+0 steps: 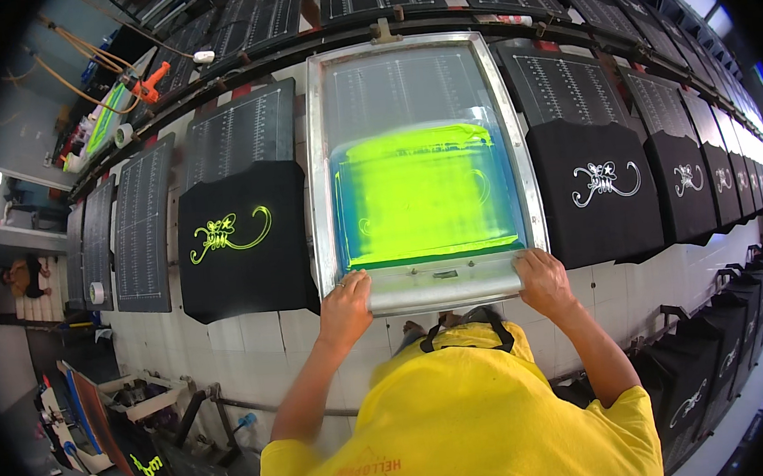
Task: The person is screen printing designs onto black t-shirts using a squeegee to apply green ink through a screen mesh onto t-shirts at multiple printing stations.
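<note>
A screen printing frame (515, 153) with silver metal sides lies in front of me over a dark board. Bright yellow-green ink (431, 190) covers the near part of its mesh, and a curled design shows faintly through. Across the near end runs a wide silver metal bar (447, 288); whether it is the frame's own side or a squeegee, I cannot tell. My left hand (347, 309) is closed around its left end. At the right end, my right hand (544, 284) grips it in the same way.
Left of the frame, a black shirt (240, 239) bears a yellow-green design; on the right, another black shirt (610, 191) has a white one. Boards with ruled lines stretch along the rail (255, 67). An orange tool (151, 83) stands far left. Equipment (150, 400) and shirts flank me.
</note>
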A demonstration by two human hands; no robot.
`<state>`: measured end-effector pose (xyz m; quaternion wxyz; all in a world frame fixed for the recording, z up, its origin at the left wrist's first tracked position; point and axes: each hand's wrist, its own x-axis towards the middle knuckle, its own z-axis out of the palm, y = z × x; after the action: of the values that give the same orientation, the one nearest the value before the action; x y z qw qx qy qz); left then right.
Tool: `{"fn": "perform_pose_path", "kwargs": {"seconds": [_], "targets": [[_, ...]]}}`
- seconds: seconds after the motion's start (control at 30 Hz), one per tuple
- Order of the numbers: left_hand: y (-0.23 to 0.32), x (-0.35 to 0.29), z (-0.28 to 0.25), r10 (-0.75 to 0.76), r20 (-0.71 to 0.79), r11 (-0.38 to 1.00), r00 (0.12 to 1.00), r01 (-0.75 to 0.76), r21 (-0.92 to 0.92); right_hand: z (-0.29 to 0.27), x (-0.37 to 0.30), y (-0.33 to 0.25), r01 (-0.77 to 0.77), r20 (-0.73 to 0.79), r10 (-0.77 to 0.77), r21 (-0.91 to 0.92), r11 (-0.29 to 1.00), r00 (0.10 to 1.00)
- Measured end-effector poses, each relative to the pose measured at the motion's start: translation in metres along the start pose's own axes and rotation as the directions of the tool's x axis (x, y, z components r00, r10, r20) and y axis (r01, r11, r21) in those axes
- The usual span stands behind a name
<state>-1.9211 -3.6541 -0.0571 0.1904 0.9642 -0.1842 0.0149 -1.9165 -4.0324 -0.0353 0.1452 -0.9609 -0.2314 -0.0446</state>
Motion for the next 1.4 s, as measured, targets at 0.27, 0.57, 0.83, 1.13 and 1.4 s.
{"fn": "perform_pose_path", "kwargs": {"seconds": [0.27, 0.57, 0.83, 1.13, 1.4], "targets": [[-0.037, 0.073, 0.006, 0.047, -0.074, 0.997, 0.996, -0.042, 0.058, 0.023, 0.066, 0.042, 0.039, -0.063, -0.044, -0.077, 0.996, 0.997], [-0.078, 0.177, -0.005, 0.080, -0.075, 0.996, 0.994, -0.076, 0.055, 0.024, 0.161, 0.098, 0.022, 0.017, -0.021, -0.092, 0.996, 1.000], [-0.059, 0.153, -0.030, -0.011, -0.036, 0.997, 0.999, 0.014, 0.077, 0.003, 0.143, 0.078, 0.033, -0.067, -0.035, -0.032, 0.999, 0.997], [-0.015, 0.017, -0.008, -0.033, -0.051, 0.999, 0.998, 0.034, 0.021, 0.003, 0.029, 0.010, 0.060, -0.095, -0.058, 0.014, 0.998, 0.994], [-0.025, 0.018, 0.016, 0.055, -0.162, 0.997, 0.985, -0.044, 0.070, 0.024, 0.031, 0.015, 0.036, -0.114, -0.043, -0.060, 0.998, 0.993]]}}
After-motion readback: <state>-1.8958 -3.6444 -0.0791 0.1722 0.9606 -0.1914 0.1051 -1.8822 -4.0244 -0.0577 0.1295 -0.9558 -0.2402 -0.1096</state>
